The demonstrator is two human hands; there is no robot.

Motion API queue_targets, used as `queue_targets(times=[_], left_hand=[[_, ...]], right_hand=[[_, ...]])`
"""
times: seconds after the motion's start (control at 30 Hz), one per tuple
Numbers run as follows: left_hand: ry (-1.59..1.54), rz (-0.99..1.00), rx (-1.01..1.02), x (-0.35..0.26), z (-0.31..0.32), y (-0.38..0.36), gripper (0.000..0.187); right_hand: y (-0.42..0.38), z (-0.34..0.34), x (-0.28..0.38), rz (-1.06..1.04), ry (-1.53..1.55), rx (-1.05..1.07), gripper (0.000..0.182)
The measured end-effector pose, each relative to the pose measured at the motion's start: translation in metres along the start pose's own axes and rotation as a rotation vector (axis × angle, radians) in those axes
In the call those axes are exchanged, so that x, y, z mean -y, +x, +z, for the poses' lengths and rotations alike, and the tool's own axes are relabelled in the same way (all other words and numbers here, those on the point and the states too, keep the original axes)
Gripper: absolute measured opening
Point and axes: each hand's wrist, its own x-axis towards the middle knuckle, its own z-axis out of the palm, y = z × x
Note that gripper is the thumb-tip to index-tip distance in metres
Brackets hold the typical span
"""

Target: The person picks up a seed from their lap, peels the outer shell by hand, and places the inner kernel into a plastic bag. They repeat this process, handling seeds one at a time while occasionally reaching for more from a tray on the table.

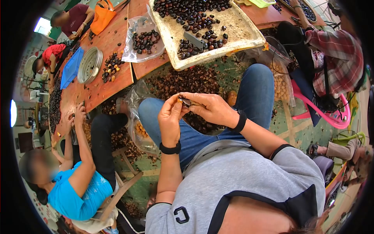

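Above my lap, my left hand pinches a partly peeled chestnut, with yellow flesh and dark shell showing. My right hand grips a small metal-bladed knife whose blade meets the nut; its handle is mostly hidden by my fingers. Both hands are closed and nearly touching. Beyond them, on the table, a worn white tray holds many dark chestnuts and a grey-handled tool. Below my hands, a container between my knees holds dark shell pieces, partly hidden.
Left of the tray are a plastic bag of chestnuts, a metal basin and a blue tray. A person in a blue shirt works at my left. Bagged peeled nuts and a pink stool stand at right.
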Motion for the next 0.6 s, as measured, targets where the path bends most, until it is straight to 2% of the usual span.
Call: queue_targets(times=[0.07, 0.13, 0.23, 0.3, 0.33, 0.4, 0.47, 0.53, 0.6], left_hand=[[0.15, 0.028, -0.011, -0.004, 0.002, -0.002, 0.029], [0.163, 0.038, -0.019, -0.003, 0.001, -0.003, 0.029], [0.208, 0.053, -0.029, -0.002, 0.001, -0.002, 0.03], [0.238, 0.057, -0.036, -0.002, 0.003, -0.002, 0.03], [0.204, 0.061, -0.048, -0.002, 0.005, -0.002, 0.03], [0.171, 0.065, -0.06, -0.002, 0.007, -0.003, 0.031], [-0.052, 0.021, -0.085, 0.001, 0.009, -0.002, 0.032], [-0.047, 0.034, -0.084, 0.002, 0.009, -0.001, 0.031], [-0.042, 0.047, -0.086, 0.003, 0.008, 0.0, 0.031]], right_hand=[[-0.001, 0.002, -0.004, -0.028, 0.018, -0.014, 0.045], [-0.002, 0.004, -0.008, -0.054, 0.036, -0.028, 0.044], [-0.004, 0.006, -0.014, 0.026, 0.115, 0.003, 0.041], [-0.004, 0.012, -0.022, 0.231, 0.427, 0.03, 0.041], [-0.004, 0.015, -0.024, 0.232, 0.427, 0.031, 0.041], [-0.003, 0.018, -0.024, 0.19, 0.647, -0.019, 0.041], [-0.004, 0.012, -0.02, 0.221, 0.61, 0.02, 0.042], [-0.004, 0.006, -0.012, 0.252, 0.573, 0.061, 0.043], [-0.004, 0.003, -0.006, 0.214, 0.321, 0.076, 0.045]])
